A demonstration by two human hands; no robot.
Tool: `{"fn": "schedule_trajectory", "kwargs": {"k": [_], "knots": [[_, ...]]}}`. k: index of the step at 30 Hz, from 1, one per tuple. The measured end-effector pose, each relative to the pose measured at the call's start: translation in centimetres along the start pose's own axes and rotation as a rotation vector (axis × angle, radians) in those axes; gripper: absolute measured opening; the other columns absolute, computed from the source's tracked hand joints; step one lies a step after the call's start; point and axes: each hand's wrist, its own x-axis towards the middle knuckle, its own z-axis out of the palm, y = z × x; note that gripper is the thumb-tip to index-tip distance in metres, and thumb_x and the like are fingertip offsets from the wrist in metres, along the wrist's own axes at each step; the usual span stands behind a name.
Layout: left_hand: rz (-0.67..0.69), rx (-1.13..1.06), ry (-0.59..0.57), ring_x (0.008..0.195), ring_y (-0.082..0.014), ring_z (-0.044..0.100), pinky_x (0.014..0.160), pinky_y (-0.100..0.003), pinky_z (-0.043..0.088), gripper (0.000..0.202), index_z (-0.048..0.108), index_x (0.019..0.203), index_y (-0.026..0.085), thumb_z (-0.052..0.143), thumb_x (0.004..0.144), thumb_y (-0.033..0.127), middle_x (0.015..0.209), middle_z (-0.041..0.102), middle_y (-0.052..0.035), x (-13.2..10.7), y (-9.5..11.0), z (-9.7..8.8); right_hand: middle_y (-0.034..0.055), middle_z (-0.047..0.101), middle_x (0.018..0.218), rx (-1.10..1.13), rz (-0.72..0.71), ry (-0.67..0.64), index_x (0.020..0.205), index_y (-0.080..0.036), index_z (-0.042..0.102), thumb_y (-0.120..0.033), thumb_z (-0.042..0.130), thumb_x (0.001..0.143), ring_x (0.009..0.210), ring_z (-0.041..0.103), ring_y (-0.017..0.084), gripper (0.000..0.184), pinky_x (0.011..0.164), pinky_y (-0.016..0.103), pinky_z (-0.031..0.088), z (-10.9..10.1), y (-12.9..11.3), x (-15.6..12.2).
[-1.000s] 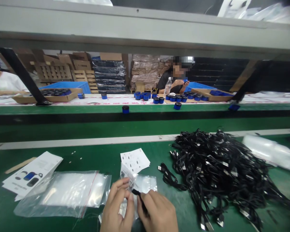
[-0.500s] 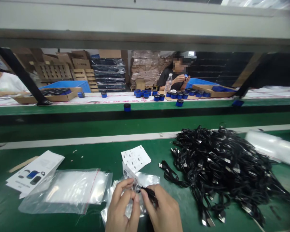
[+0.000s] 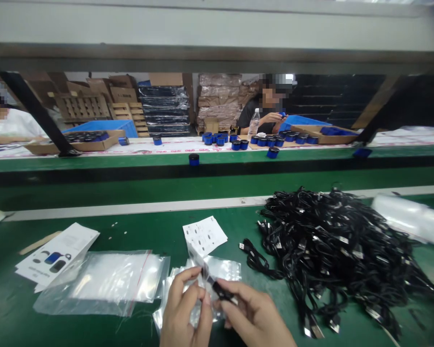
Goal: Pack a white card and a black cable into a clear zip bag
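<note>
Zip bag [image 3: 217,270], small and clear, sits at the near edge of the green bench [image 3: 148,231], held up between both hands. Left hand [image 3: 186,313] pinches its mouth; right hand [image 3: 256,320] pinches a folded black cable [image 3: 220,290] at that opening. Open bench lies beyond the hands; to the right, a heap of black cables [image 3: 332,246] crowds in, and to the left a stack of larger clear bags [image 3: 104,282] with leaflets [image 3: 58,250].

Against half a second ago, the right hand has shifted rightward, cable more exposed.

Far side: cardboard tray [image 3: 90,142] holds blue-black cylinders.
</note>
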Motion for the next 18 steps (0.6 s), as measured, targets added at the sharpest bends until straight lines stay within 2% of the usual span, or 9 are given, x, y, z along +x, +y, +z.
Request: {"fn": "schedule_trajectory", "kwargs": {"k": [2,4,6,8,10,11,14,16,18], "knots": [[0.011,-0.006,-0.003,0.098,-0.0171,0.057,0.081,-0.027,0.045,0.020,0.055,0.070,0.022,0.043,0.086,0.022,0.112,0.049,-0.0055,-0.1,0.2,0.2,0.0060,0.070,0.077,-0.033,0.001,0.177,0.094,-0.017,0.067,-0.030,0.058,0.083,0.064,0.064,0.018,0.020,0.057,0.023,0.052,0.6,0.7,0.2],[0.024,-0.022,-0.013,0.096,-0.0160,0.056,0.080,-0.025,0.045,0.020,0.055,0.069,0.022,0.043,0.086,0.021,0.109,0.047,-0.0049,-0.1,0.2,0.3,0.0060,0.070,0.078,-0.137,-0.071,0.258,0.085,-0.018,0.069,-0.029,0.059,0.082,0.069,0.064,0.019,0.015,0.064,0.023,0.051,0.8,0.7,0.4],[0.030,-0.029,-0.008,0.096,-0.0160,0.056,0.078,-0.025,0.046,0.021,0.055,0.069,0.021,0.043,0.086,0.021,0.107,0.046,-0.0051,-0.1,0.0,0.3,0.0069,0.070,0.091,-0.144,-0.117,0.174,0.091,-0.019,0.070,-0.025,0.055,0.084,0.081,0.065,0.020,0.017,0.074,0.024,0.050,0.7,-0.3,0.4],[0.013,-0.017,0.002,0.097,-0.0170,0.055,0.078,-0.026,0.046,0.021,0.056,0.070,0.022,0.042,0.086,0.022,0.108,0.045,-0.0056,-0.1,-0.2,0.2,0.0064,0.069,0.100,-0.082,-0.104,-0.008,0.103,-0.021,0.068,-0.022,0.051,0.085,0.088,0.064,0.020,0.025,0.080,0.024,0.049,0.3,-1.4,0.4],[-0.008,-0.005,0.005,0.097,-0.0176,0.055,0.080,-0.028,0.045,0.022,0.055,0.070,0.022,0.041,0.087,0.023,0.109,0.046,-0.0054,-0.1,-0.3,0.2,0.0042,0.071,0.090,-0.052,-0.036,-0.103,0.105,-0.021,0.068,-0.021,0.052,0.084,0.078,0.065,0.019,0.027,0.074,0.024,0.050,-0.1,-1.9,0.4],[-0.012,-0.008,0.005,0.097,-0.0174,0.055,0.080,-0.029,0.045,0.023,0.055,0.069,0.022,0.041,0.087,0.023,0.110,0.046,-0.0050,-0.1,-0.4,0.3,0.0025,0.071,0.080,-0.041,0.014,-0.097,0.102,-0.020,0.069,-0.020,0.055,0.081,0.071,0.065,0.018,0.026,0.069,0.023,0.050,-0.2,-1.9,0.4],[0.016,-0.046,0.026,0.094,-0.0157,0.056,0.080,-0.028,0.043,0.022,0.053,0.068,0.022,0.041,0.086,0.022,0.110,0.045,-0.0037,-0.3,-0.5,0.6,-0.0026,0.064,0.056,0.008,0.160,0.048,0.088,-0.018,0.069,-0.019,0.069,0.068,0.054,0.059,0.015,0.020,0.054,0.020,0.045,-0.1,-0.9,0.7],[0.036,-0.063,0.046,0.091,-0.0145,0.056,0.078,-0.027,0.044,0.020,0.054,0.068,0.022,0.042,0.085,0.021,0.109,0.044,-0.0037,-0.4,-0.5,0.6,-0.0027,0.063,0.057,0.003,0.157,0.123,0.081,-0.018,0.068,-0.020,0.073,0.064,0.054,0.057,0.014,0.018,0.052,0.019,0.043,0.1,-0.2,0.8],[0.039,-0.052,0.059,0.088,-0.0144,0.057,0.076,-0.027,0.044,0.021,0.055,0.068,0.021,0.042,0.084,0.021,0.105,0.043,-0.0041,-0.4,-0.5,0.6,0.0003,0.067,0.069,-0.073,0.053,0.167,0.083,-0.020,0.070,-0.023,0.069,0.072,0.062,0.061,0.015,0.011,0.058,0.020,0.046,0.1,0.0,0.8]]}}
